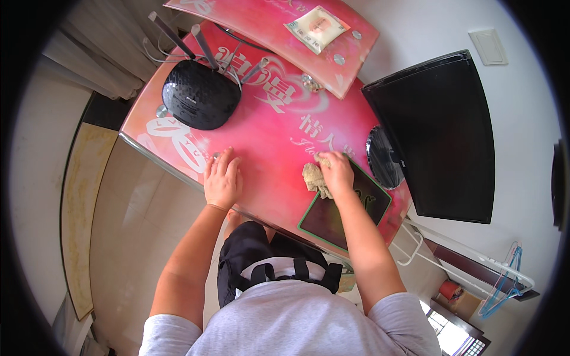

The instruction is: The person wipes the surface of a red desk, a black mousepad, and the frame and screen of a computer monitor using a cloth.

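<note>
My right hand (337, 173) grips a crumpled beige cloth (315, 179) over the upper left part of a black mouse pad (325, 218) with a green border. Part of the cloth pokes out above my fingers, and the rest bunches to their left. My left hand (222, 180) rests palm down near the front edge of the pink glass desk (267, 142), fingers slightly apart, holding nothing. My right forearm covers part of the pad.
A black router (200, 95) with upright antennas and white cables stands at the back left. To the right is a black monitor (441, 138) on a round base (383, 155). A raised glass shelf (267, 26) carries a tissue pack (317, 29). Blue hangers (503, 285) hang from a white rack (485, 258).
</note>
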Demonstrator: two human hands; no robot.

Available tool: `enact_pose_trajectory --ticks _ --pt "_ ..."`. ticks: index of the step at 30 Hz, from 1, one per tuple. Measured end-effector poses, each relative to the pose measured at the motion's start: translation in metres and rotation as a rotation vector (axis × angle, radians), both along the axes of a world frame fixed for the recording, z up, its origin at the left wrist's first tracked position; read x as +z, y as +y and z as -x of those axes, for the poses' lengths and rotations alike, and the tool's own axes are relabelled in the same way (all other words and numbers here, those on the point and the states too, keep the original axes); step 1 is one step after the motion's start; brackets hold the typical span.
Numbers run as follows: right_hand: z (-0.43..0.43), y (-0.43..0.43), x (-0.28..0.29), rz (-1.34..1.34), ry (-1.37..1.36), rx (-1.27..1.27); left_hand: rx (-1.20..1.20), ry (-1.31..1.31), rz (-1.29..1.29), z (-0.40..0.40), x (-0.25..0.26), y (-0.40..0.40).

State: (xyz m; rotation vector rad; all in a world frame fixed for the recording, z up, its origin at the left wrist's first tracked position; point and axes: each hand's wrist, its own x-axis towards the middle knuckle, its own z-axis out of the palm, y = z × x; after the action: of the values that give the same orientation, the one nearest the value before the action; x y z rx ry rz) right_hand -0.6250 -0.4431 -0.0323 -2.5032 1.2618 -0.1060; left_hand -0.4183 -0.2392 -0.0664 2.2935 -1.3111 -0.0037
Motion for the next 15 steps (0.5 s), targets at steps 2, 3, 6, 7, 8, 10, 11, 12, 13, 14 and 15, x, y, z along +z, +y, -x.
enact_pose_trajectory --ticks 2,3,6,7,8,10,11,12,13,14,15 --pt "0.006 -0.029 -0.011 0.005 -0.034 -0.086 0.003 -0.003 -0.003 0.001 0.0 0.0" --pt "0.007 -0.045 -0.014 0.03 -0.055 -0.132 0.009 -0.01 -0.01 0.002 -0.001 -0.001" --pt "0.001 -0.079 -0.011 0.067 -0.05 -0.201 0.007 -0.02 -0.003 0.0 -0.002 -0.001" --pt "0.002 -0.079 -0.015 0.118 -0.059 -0.225 0.004 -0.02 0.006 0.0 -0.002 -0.002" --pt "0.003 -0.078 -0.02 0.171 -0.067 -0.251 0.002 -0.015 0.003 0.002 -0.001 -0.002" --pt "-0.008 -0.063 -0.022 0.203 -0.086 -0.325 0.008 -0.012 -0.006 0.001 0.0 -0.001" --pt "-0.011 -0.049 -0.025 0.196 -0.089 -0.29 0.012 -0.014 -0.012 0.001 0.0 -0.001" --pt "-0.012 -0.034 -0.026 0.194 -0.091 -0.258 0.014 -0.014 -0.014 0.001 0.001 -0.001" --pt "-0.015 -0.015 -0.024 0.23 -0.066 -0.139 0.013 -0.012 -0.017 0.002 0.001 -0.001" --pt "-0.02 0.009 -0.025 0.21 -0.16 -0.074 0.012 -0.008 -0.017 0.002 0.001 -0.001" --pt "-0.024 0.031 -0.022 0.157 -0.201 0.057 0.008 -0.002 -0.016 0.002 0.0 0.0"
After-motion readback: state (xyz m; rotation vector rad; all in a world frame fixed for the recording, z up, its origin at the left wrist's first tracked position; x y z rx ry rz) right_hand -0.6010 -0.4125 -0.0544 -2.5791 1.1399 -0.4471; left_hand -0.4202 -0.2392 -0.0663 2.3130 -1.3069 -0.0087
